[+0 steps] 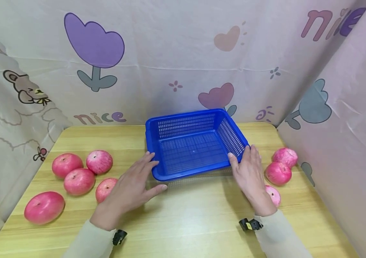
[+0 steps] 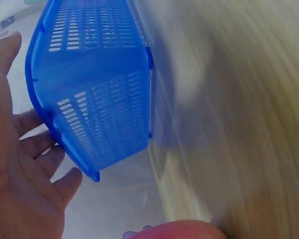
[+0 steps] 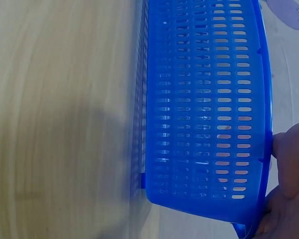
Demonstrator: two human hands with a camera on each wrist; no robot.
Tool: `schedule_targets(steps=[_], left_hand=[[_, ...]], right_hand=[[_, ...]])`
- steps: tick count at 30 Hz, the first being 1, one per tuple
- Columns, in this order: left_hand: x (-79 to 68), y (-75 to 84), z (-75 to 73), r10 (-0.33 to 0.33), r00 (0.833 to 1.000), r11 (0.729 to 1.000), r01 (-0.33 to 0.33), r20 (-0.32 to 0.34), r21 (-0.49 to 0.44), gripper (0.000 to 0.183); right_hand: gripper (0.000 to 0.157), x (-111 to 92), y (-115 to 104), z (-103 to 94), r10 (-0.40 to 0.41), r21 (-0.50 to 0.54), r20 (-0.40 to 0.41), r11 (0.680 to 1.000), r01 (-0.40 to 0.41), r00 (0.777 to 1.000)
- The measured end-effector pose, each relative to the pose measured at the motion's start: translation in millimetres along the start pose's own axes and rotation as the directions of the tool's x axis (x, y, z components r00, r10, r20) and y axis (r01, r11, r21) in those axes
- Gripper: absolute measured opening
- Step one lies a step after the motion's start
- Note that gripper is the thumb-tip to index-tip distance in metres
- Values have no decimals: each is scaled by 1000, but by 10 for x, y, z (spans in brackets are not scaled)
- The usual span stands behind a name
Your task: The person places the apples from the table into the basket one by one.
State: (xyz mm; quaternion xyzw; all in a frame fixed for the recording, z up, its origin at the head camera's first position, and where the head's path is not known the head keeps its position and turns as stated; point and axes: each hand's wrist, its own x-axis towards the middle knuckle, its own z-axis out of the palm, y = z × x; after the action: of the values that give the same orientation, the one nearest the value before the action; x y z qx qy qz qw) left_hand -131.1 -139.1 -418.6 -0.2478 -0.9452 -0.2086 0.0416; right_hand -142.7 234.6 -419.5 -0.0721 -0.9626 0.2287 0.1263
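Note:
A blue plastic basket (image 1: pixel 189 150) with slotted walls stands on the table, nothing inside it. My left hand (image 1: pixel 133 182) is at its near left corner; the fingertips touch the rim and the thumb is spread away from it. In the left wrist view, the loosely bent fingers (image 2: pixel 40 144) lie along the outside of the rim. My right hand (image 1: pixel 249 172) grips the near right corner, thumb over the front rim and fingers at the right side. The right wrist view shows the thumb (image 3: pixel 294 159) at the rim, other fingers partly hidden.
Several pink-red apples (image 1: pixel 80 181) lie on the table's left side, one partly behind my left hand. Three more apples (image 1: pixel 278 173) lie on the right, one partly covered by my right wrist. A printed curtain (image 1: pixel 170 46) hangs behind and beside the wooden table (image 1: pixel 189 222).

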Motion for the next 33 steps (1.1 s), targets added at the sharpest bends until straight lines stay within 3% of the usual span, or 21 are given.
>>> schedule_targets(steps=[7,18,25,33], left_hand=[[-13,13,-16,-48,999,998,46,24,49,107],[49,-48,-26,-137,990,984,133,30,115,111],[42,-70,-55,-143,990,984,140,21,114,111],[2,-57,-55,-143,990,985,140,18,104,109]], right_hand=[[87,-96,-113,47,-41,-5,17,999,41,999],[88,-324,-279,74,-151,-60,4,987,151,989],[91,-400,-336,-4,-151,-84,12,985,152,988],[86,-327,-319,-92,-134,-114,-30,985,130,990]])
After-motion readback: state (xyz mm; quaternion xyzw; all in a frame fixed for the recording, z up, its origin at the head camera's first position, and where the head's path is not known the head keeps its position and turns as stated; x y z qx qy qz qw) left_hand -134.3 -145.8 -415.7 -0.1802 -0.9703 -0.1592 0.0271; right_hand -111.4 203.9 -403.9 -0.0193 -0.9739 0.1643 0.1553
